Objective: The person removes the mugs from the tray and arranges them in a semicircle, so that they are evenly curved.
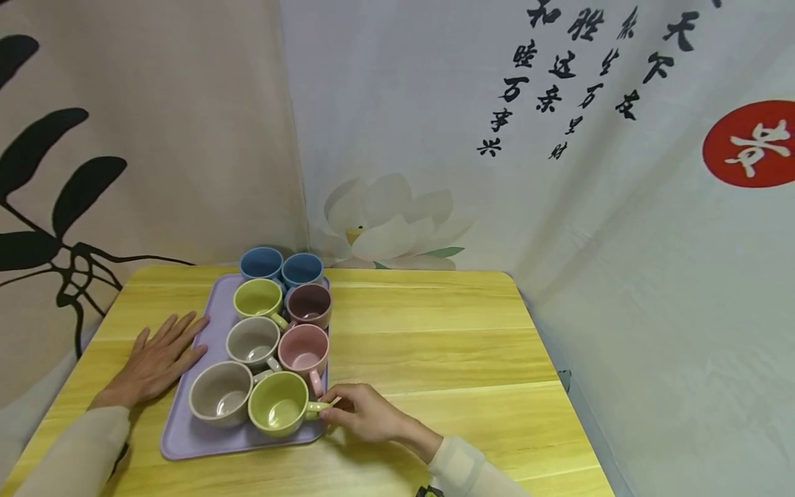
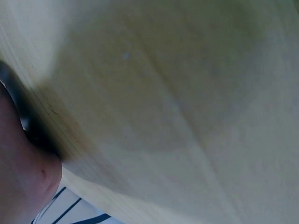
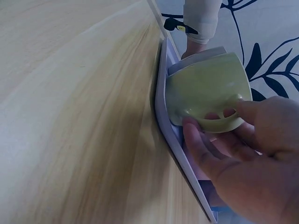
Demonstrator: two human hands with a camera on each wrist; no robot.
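A lilac tray on the wooden table carries several cups in two columns. At its near right corner stands a yellow-green cup, and my right hand pinches that cup's handle between thumb and fingers. In the right wrist view, the same yellow-green cup sits at the tray's rim with the fingers around its handle. My left hand lies flat with spread fingers, fingertips at the tray's left edge. Beside the held cup is a beige cup; behind it is a pink cup.
Farther back on the tray stand a grey cup, a maroon cup, another yellow-green cup and two blue cups, one of them the right blue cup. A printed curtain hangs behind the wooden table.
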